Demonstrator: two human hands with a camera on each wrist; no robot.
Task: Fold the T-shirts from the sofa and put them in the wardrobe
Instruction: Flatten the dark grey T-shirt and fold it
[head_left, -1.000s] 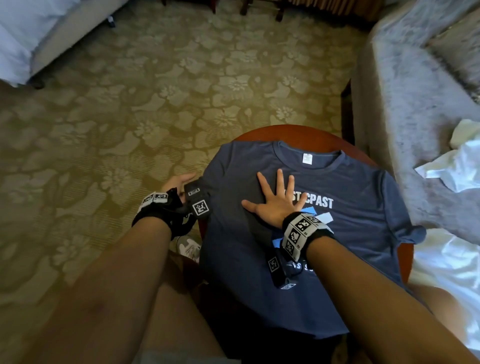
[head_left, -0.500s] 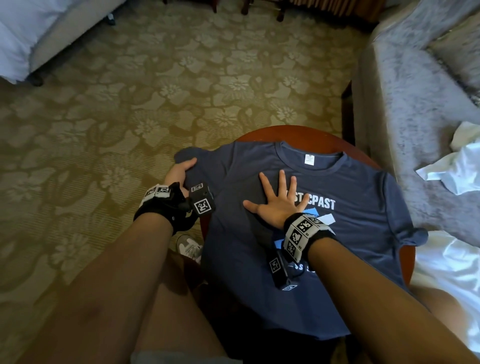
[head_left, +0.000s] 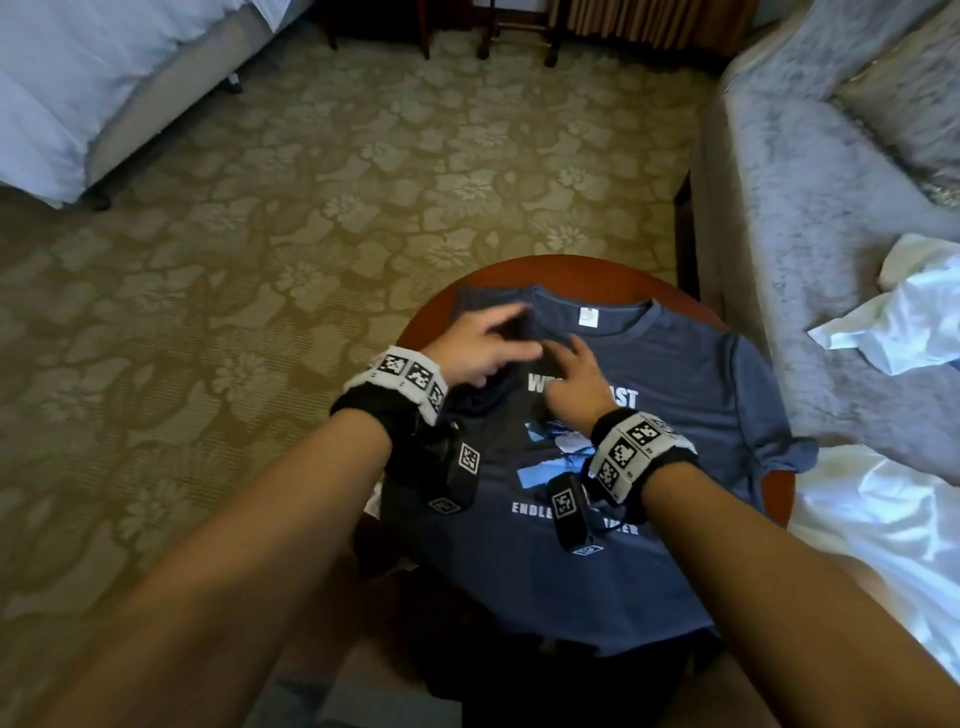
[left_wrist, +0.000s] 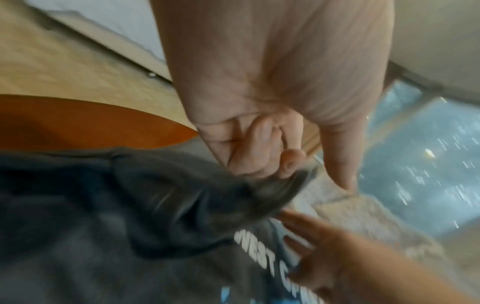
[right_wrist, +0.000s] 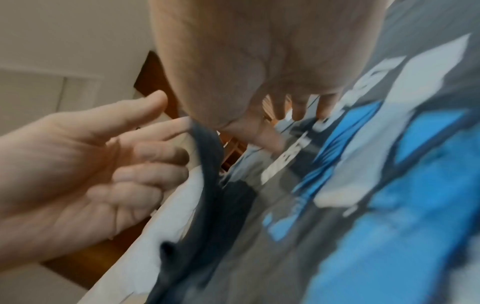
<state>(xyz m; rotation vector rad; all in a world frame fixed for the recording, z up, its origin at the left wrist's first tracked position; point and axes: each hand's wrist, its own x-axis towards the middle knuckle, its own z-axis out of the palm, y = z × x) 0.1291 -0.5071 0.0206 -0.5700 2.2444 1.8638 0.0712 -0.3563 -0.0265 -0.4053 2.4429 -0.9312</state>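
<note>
on the round wooden table (head_left: 571, 270) lies the navy t-shirt (head_left: 675, 395), chest print up. left hand (head_left: 475, 345) pinches the left sleeve, carrying it inward; right hand (head_left: 576, 384) presses flat, fingers spread. best to keep that palm as the crease line, lay the sleeve smooth.

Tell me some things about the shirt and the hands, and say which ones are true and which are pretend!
1. The blue T-shirt lies on a round wooden table. True.
2. The left hand holds the shirt's sleeve. True.
3. The right hand is up in the air. False: it rests flat on the shirt's chest.
4. The shirt is folded into a neat square. False: it is mostly spread out.
5. White clothes lie on the grey sofa. True.
</note>
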